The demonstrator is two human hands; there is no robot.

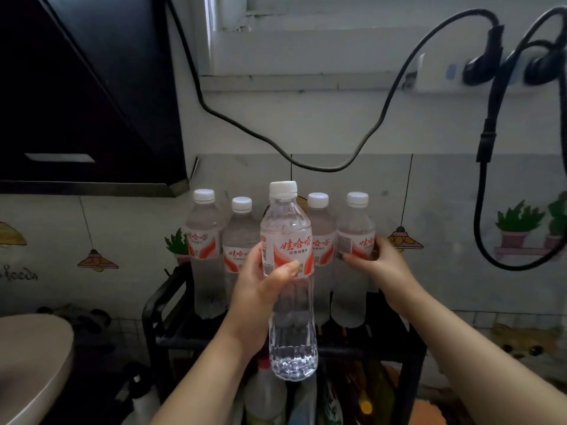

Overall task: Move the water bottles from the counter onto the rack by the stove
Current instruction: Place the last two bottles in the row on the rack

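Several clear water bottles with white caps and red-and-white labels stand in a row on the top of a black rack [153, 305] against the wall. My left hand [260, 286] grips another such bottle [290, 317] upright in front of the row, above the rack's front edge. My right hand [380, 262] is wrapped around the rightmost bottle [356, 240] at its label; that bottle stands on the rack. Further left stand the leftmost bottle [204, 240] and a second bottle [241, 240]. One more bottle [320, 228] is partly hidden behind the held one.
A dark range hood [86, 96] hangs at the upper left. Black cables [380, 118] droop across the wall from a power strip [435, 72] at the upper right. A pale round lid or pan [30, 363] sits at the lower left. Bottles and packets fill the rack's lower shelf [306, 400].
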